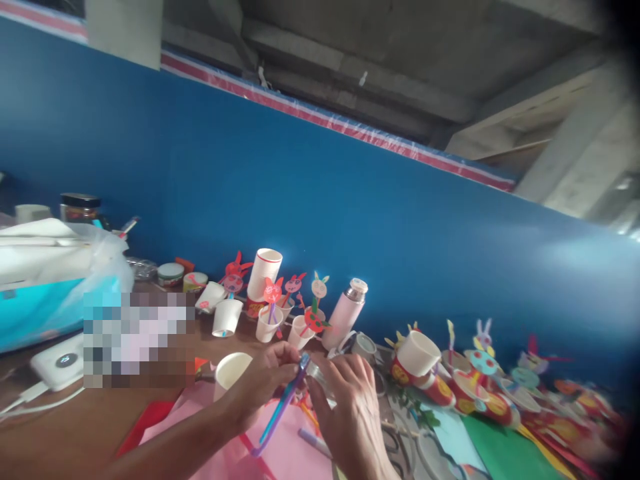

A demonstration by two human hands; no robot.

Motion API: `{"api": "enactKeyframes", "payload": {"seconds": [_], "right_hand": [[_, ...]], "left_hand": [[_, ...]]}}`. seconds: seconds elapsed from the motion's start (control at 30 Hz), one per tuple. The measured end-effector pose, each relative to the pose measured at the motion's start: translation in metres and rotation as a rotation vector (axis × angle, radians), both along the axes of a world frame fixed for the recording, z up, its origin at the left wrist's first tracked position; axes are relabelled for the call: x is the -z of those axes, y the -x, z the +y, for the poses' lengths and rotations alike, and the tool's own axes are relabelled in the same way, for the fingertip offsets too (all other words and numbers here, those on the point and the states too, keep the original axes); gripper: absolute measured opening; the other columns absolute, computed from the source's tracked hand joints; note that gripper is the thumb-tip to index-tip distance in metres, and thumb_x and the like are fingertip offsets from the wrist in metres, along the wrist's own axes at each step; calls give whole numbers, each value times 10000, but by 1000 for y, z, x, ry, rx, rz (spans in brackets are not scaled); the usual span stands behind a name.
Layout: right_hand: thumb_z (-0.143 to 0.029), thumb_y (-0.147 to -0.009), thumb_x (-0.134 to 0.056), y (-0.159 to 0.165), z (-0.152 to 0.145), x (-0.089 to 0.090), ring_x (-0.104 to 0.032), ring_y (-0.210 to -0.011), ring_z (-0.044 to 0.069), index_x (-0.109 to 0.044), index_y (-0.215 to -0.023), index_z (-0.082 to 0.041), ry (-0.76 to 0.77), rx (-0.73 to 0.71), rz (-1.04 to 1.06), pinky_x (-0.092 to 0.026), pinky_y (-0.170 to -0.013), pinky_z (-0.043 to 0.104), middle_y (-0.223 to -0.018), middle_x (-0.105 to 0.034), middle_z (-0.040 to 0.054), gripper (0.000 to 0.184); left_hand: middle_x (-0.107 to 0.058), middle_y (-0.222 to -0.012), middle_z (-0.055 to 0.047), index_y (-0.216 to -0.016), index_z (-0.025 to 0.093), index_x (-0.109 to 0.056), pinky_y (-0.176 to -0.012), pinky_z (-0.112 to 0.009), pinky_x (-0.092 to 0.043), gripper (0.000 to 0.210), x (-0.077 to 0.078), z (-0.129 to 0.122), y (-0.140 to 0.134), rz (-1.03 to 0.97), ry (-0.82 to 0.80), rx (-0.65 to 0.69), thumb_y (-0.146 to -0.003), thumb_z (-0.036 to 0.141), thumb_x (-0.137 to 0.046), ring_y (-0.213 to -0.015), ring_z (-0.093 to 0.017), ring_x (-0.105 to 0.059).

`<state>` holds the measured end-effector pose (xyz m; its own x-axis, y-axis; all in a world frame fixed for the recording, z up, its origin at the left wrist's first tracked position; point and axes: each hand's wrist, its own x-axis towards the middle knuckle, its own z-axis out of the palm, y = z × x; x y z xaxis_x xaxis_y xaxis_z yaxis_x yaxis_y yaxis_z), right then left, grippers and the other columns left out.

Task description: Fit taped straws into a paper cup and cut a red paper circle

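In the middle of the head view, my left hand [265, 383] is closed, its fingers pinching the upper end of a blue and purple strip [277, 417] that looks folded or doubled. The strip slants down to the left over pink paper [295, 460]. Right beside it, my right hand [347, 393] is closed around a pale, shiny thing [318, 377] that looks like a roll of clear tape. Its fingertips are close to the strip's top end. Behind my left forearm stands a white paper cup [233, 370], partly covered. A marker [314, 441] lies on the paper below my right hand.
Paper cups with paper animal faces [273, 291], a cup stack [265, 270] and a pink thermos [345, 313] line the blue wall. Red cups [470, 387] and green paper [510, 447] lie right. A white device [59, 361] and plastic bag [107, 263] sit left.
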<state>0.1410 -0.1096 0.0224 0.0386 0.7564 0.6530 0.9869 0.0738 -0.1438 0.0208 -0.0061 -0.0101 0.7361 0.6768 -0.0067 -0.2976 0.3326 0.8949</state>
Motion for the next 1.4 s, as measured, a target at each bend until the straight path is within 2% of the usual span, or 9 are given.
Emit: {"api": "enactKeyframes", "payload": {"seconds": [0.23, 0.37, 0.47, 0.6, 0.77, 0.9, 1.03, 1.17, 1.4], "right_hand": [[-237, -821, -563, -12, 5, 11, -545, -844, 225, -571, -1138, -280, -47, -28, -171, -353, -766, 354, -899, -658, 28, 320], [-240, -823, -565, -13, 6, 11, -544, -826, 226, -563, -1142, -265, -49, -27, -207, -350, -753, 352, -898, -659, 32, 320], [-248, -830, -565, -14, 5, 13, -540, -816, 228, -558, -1148, -261, -53, -25, -213, -345, -753, 356, -889, -657, 32, 318], [-261, -834, -560, -14, 4, 14, -541, -817, 229, -559, -1149, -262, -58, -22, -228, -343, -757, 362, -882, -654, 36, 316], [-249, -838, -548, -14, 5, 12, -539, -841, 238, -559, -1143, -249, -55, -12, -235, -341, -772, 370, -867, -649, 40, 305], [-232, -830, -562, -11, 5, 13, -533, -848, 234, -557, -1144, -261, -58, -33, -201, -337, -766, 363, -903, -654, 37, 316], [-228, -830, -564, -9, 6, 14, -527, -823, 226, -578, -1110, -263, -60, -38, -127, -334, -777, 369, -886, -652, 31, 282], [-229, -822, -590, -6, 5, 13, -525, -844, 229, -573, -1122, -250, -60, -42, -125, -332, -798, 373, -906, -653, 34, 302], [-206, -801, -629, 4, 4, 6, -512, -841, 236, -593, -1084, -228, -42, -15, -23, -347, -814, 385, -881, -652, 45, 286]], "left_hand": [[-626, -583, -1, -762, 168, -506, -447, -234, -424, 219, -1, -5, -2, 2, -60, -62, -662, 282, -664, -496, -141, -591], [-622, -604, -8, -760, 159, -516, -443, -236, -423, 139, 0, -6, -2, -11, -120, -89, -647, 177, -595, -502, -139, -579], [-633, -667, -17, -797, 142, -541, -514, -248, -449, 200, 0, -6, -1, -19, -181, -97, -610, 75, -554, -560, -137, -588], [-642, -719, -28, -840, 120, -597, -607, -257, -449, 234, 1, -7, 1, -20, -282, -104, -645, 22, -511, -635, -137, -587], [-653, -788, -35, -938, 132, -622, -601, -242, -431, 254, 3, -9, 2, 58, -431, -108, -721, 58, -512, -652, -133, -564], [-651, -786, -26, -903, 153, -610, -608, -233, -438, 198, 3, -11, 2, 149, -538, -151, -745, 88, -511, -695, -153, -584], [-664, -799, -21, -958, 160, -611, -624, -229, -463, 303, 2, -13, 5, 231, -696, -191, -747, 41, -428, -685, -148, -613], [-681, -933, -41, -1034, 170, -610, -732, -245, -481, 343, 5, -13, 7, 291, -896, -269, -783, 46, -411, -825, -169, -635], [-666, -1052, -39, -1143, 213, -537, -805, -243, -485, 301, 12, -11, 5, 345, -1089, -341, -902, 163, -363, -961, -164, -631]]}}
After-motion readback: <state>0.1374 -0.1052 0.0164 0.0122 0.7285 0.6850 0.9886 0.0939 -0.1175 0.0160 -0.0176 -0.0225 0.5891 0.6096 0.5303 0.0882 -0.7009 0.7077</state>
